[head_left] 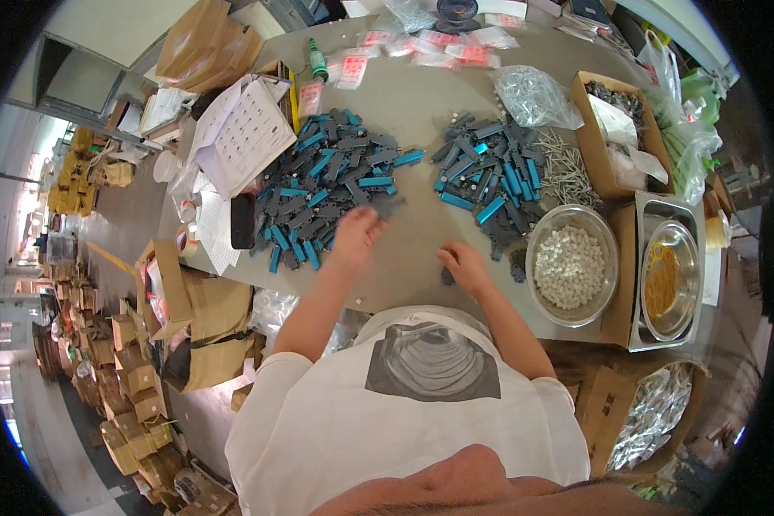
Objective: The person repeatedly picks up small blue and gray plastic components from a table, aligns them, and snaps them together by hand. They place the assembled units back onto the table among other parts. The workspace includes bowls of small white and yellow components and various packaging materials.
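My left hand (359, 236) is over the table at the near right edge of a large pile of dark grey and blue plastic parts (331, 172). Its fingers are smeared by motion, and a blurred dark grey part (389, 206) shows just beyond them. My right hand (464, 265) is closed, thumb and fingers drawn together, low over the table near my body. A small dark piece (447, 277) shows beside its fingers; whether they grip it, I cannot tell. A second pile of grey and blue parts (494, 176) lies ahead of that hand.
At right stand a metal bowl of small white pieces (612, 258), a metal bowl with yellow bits (692, 297), loose screws (568, 168) and an open carton (586, 138). A phone (242, 221) and printed sheets (245, 138) lie left. Red-and-white packets (439, 39) and a green bottle (317, 62) are at the back.
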Available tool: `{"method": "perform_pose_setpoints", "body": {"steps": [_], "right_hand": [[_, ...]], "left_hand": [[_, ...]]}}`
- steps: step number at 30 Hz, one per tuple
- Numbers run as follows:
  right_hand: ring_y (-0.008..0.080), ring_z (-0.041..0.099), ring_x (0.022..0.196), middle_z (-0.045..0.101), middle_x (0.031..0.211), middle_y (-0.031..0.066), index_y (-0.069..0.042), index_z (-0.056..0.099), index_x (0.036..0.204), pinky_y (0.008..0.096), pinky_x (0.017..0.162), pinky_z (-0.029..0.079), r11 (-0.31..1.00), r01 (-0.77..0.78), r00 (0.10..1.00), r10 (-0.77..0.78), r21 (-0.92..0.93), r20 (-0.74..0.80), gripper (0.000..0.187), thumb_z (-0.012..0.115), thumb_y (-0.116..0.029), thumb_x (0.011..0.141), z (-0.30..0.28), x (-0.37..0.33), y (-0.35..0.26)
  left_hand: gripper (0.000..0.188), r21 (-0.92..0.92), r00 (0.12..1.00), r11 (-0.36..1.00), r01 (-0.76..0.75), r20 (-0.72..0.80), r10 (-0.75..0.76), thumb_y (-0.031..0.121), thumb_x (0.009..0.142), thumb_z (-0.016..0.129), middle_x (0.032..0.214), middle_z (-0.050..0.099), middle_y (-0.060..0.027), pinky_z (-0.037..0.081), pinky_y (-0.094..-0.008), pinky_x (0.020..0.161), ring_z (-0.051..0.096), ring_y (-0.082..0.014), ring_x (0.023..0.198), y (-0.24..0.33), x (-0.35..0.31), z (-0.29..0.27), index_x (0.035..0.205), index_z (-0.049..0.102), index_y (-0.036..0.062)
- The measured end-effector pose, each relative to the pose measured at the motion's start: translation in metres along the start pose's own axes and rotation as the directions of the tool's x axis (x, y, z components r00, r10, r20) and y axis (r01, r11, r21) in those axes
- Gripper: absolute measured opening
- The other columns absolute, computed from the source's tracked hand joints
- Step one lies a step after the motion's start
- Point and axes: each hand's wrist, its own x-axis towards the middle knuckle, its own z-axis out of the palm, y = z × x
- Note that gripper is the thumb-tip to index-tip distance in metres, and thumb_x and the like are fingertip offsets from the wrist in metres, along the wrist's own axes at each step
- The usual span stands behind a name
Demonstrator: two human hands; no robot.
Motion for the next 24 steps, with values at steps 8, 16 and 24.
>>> {"method": "perform_pose_setpoints", "body": {"steps": [8,16,24], "right_hand": [[0.0364,0.058,0.091,0.058,0.105,0.0153,-0.005,0.062,0.095,0.0431,0.078,0.048,0.983,0.011,0.994,-0.030,-0.185,-0.101,0.020,0.063,-0.020,0.082,-0.004,-0.015,0.017],[0.0330,0.060,0.088,0.058,0.105,0.0148,-0.005,0.061,0.096,0.0405,0.076,0.048,0.976,0.031,0.999,-0.021,-0.215,0.046,0.023,0.062,-0.024,0.083,0.009,-0.011,0.025],[0.0176,0.057,0.079,0.062,0.092,0.0050,-0.005,0.061,0.099,0.0333,0.069,0.047,0.175,-0.541,0.823,0.309,0.823,0.476,0.030,0.055,-0.033,0.092,0.002,-0.028,-0.005]], "left_hand": [[0.031,0.923,0.991,0.374,-0.089,0.046,0.122,0.016,0.076,0.068,0.092,0.060,-0.0091,0.049,-0.0330,0.069,0.060,-0.0214,0.078,0.011,-0.059,-0.057,0.103,0.057,0.0043],[0.020,0.956,0.955,-0.008,-0.292,0.293,0.049,0.015,0.074,0.067,0.089,0.060,-0.0154,0.045,-0.0413,0.074,0.057,-0.0324,0.087,-0.060,-0.115,-0.088,0.090,0.062,0.0039],[0.029,0.663,0.881,0.676,-0.321,0.471,-0.044,0.020,0.086,0.060,0.094,0.063,-0.0069,0.047,-0.0293,0.075,0.060,-0.0169,0.084,-0.046,-0.087,0.081,0.111,0.058,0.0040]]}}
